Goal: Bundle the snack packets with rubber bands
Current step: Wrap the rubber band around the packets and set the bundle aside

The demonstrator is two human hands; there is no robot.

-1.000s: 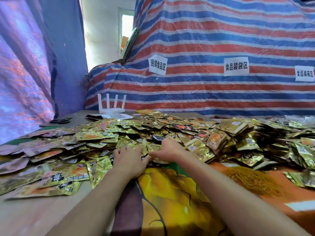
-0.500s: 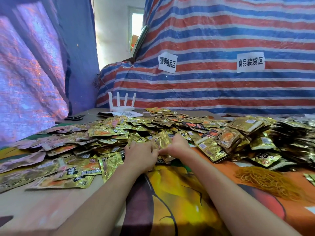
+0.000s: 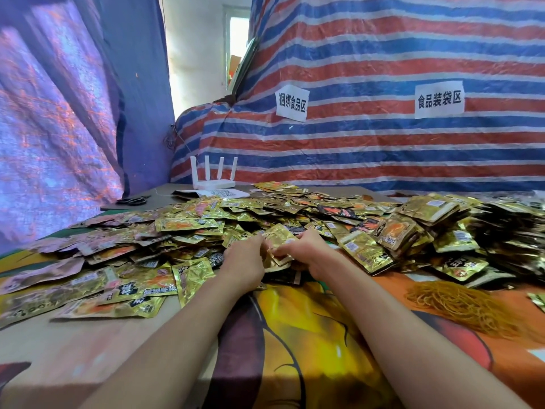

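Note:
A wide heap of gold snack packets [image 3: 206, 228] covers the table from left to right. At its near edge my left hand [image 3: 246, 258] and my right hand [image 3: 306, 250] together grip a small stack of gold packets [image 3: 280, 240], fingers curled round it from both sides and lifting its top above the heap. A loose pile of yellow rubber bands [image 3: 460, 305] lies on the cloth to the right of my right forearm. Banded bundles of packets [image 3: 433, 208] are stacked at the right.
A white router [image 3: 213, 180] with upright antennas stands at the back of the table beside scissors [image 3: 132, 199]. A striped tarp [image 3: 383, 143] with paper signs rises behind. The printed cloth [image 3: 295, 335] covers the table's near part.
Both hands have gathered packets out of the heap and raised them a little as a stack. The view has shifted to the left and downward.

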